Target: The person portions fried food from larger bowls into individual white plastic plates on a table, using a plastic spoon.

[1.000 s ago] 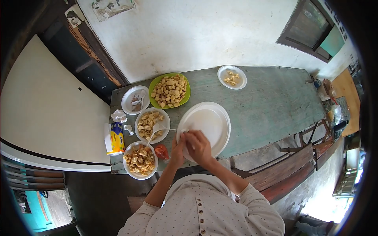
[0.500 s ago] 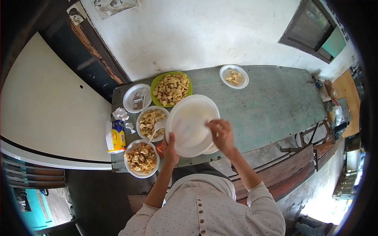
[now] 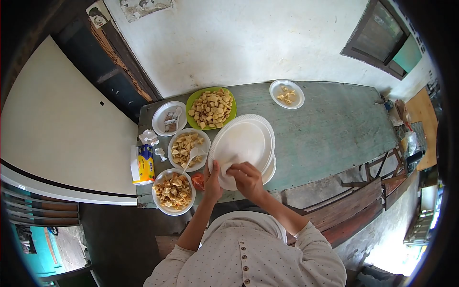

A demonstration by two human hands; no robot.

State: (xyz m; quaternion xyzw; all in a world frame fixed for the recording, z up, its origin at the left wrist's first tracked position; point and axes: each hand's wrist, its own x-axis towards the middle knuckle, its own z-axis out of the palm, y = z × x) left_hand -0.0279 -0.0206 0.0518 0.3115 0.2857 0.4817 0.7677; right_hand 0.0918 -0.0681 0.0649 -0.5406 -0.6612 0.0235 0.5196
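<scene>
My left hand point(image 3: 213, 184) grips the lower left rim of a white foam plate point(image 3: 248, 136), thumb on top, and holds it tilted above the table. My right hand point(image 3: 247, 181) is closed over the plate's lower part, its fingertips pinching a crumpled white tissue point(image 3: 229, 167) against the surface. Another white plate point(image 3: 271, 173) shows partly from underneath. Beside my left hand lies a small orange-red item point(image 3: 198, 181), mostly hidden.
Left of my hands stand a bowl of seasoned pieces point(image 3: 174, 192), a bowl of pale pieces with a spoon point(image 3: 182, 155), a green plate of chunks point(image 3: 211, 109) and a tissue pack point(image 3: 143, 165). A small plate point(image 3: 287, 94) sits at the table's back.
My right hand has moved down and left across the plate, towards my left hand. The plate has shifted slightly right and tilted, showing more of the plate underneath.
</scene>
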